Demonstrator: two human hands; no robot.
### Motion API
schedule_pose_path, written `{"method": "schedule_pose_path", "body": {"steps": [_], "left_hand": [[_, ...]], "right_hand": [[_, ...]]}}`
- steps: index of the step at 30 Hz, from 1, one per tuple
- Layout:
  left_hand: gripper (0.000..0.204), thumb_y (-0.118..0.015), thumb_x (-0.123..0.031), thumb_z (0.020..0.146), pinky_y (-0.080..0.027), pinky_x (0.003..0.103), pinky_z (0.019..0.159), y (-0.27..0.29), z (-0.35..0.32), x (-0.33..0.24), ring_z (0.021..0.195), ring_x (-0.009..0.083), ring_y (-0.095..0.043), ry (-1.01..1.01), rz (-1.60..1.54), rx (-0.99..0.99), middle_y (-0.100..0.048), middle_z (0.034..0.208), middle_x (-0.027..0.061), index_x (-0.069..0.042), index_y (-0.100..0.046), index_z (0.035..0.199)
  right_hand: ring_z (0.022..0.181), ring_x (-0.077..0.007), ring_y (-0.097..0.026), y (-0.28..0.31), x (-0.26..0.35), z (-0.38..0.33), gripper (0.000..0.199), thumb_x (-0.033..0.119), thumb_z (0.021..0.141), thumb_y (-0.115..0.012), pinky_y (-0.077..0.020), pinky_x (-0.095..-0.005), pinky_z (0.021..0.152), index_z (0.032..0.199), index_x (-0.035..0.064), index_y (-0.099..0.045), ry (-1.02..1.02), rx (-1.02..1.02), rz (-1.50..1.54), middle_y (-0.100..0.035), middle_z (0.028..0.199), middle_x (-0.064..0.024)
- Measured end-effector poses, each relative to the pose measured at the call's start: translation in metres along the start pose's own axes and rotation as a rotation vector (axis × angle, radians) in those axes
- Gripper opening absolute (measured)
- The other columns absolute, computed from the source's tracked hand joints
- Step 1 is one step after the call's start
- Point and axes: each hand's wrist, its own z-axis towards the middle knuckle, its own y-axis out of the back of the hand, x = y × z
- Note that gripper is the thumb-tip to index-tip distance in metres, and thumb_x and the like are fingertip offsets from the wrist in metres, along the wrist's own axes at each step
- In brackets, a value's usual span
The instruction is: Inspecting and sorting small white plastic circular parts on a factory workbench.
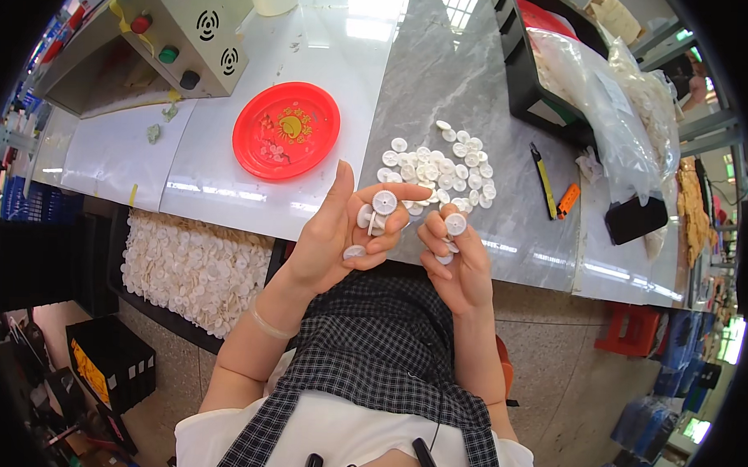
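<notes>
Small round white plastic wheels [436,167] with hub centres lie in a loose pile on the grey marbled tabletop. My left hand [329,228] is turned up just in front of them, fingers curled round several of these wheels, its thumb raised and index finger stretched toward the right. Close beside it, my right hand [465,265] pinches one wheel [455,225] between thumb and fingers, with one or two more tucked below. The two hands are slightly apart.
Left of the pile rests a red plate [254,139], behind it a metal machine [203,42] with buttons. A tub of white pieces [196,268] stands below the table edge. At right are a yellow cutter knife [544,182], an orange tool [568,201], a black phone [636,220] and a black crate [519,82].
</notes>
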Motion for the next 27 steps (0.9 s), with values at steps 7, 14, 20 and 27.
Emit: {"method": "schedule_pose_path", "body": {"steps": [7,14,20,27], "left_hand": [[0.056,-0.030,-0.049,0.102,-0.026,0.015,0.040,0.024,-0.036,-0.021,0.052,0.0022,-0.035,-0.143,0.269,-0.299,-0.044,0.071,-0.0033,-0.001,-0.056,0.111],[0.039,-0.033,-0.032,0.104,-0.040,0.022,0.060,0.049,-0.137,-0.080,0.066,0.0098,-0.050,-0.751,1.029,-0.892,-0.055,0.075,0.0034,-0.002,-0.059,0.101],[0.034,-0.046,-0.027,0.101,-0.041,0.032,0.096,0.084,-0.192,-0.084,0.107,0.0200,-0.058,-0.102,2.469,-1.128,-0.066,0.107,0.0101,0.000,-0.060,0.117],[0.017,-0.063,-0.007,0.088,-0.049,0.030,0.076,0.039,-0.079,-0.042,0.084,0.0218,-0.064,-0.522,1.526,-0.547,-0.067,0.097,0.0111,-0.001,-0.065,0.104]], "right_hand": [[0.074,-0.0097,-0.049,-0.028,-0.033,0.009,0.028,0.026,0.100,-0.046,-0.0426,-0.0218,0.059,0.111,0.0021,-0.054,-0.011,-0.069,-0.233,-0.054,0.089,-0.0043],[0.131,-0.0240,-0.041,-0.093,-0.133,0.040,0.047,0.037,0.103,-0.035,-0.0263,-0.0366,0.110,0.125,0.0008,-0.055,-0.033,0.547,-0.460,-0.049,0.137,-0.0141],[0.107,-0.0230,-0.058,-0.082,-0.134,0.039,0.020,0.019,0.093,-0.059,-0.0447,-0.0341,0.088,0.107,0.0057,-0.064,-0.020,0.607,-0.905,-0.062,0.114,-0.0098],[0.082,-0.0233,-0.062,-0.027,-0.064,0.013,0.011,0.009,0.080,-0.071,-0.0465,-0.0330,0.074,0.090,0.0074,-0.068,0.416,0.333,-1.439,-0.067,0.084,-0.0052]]}}
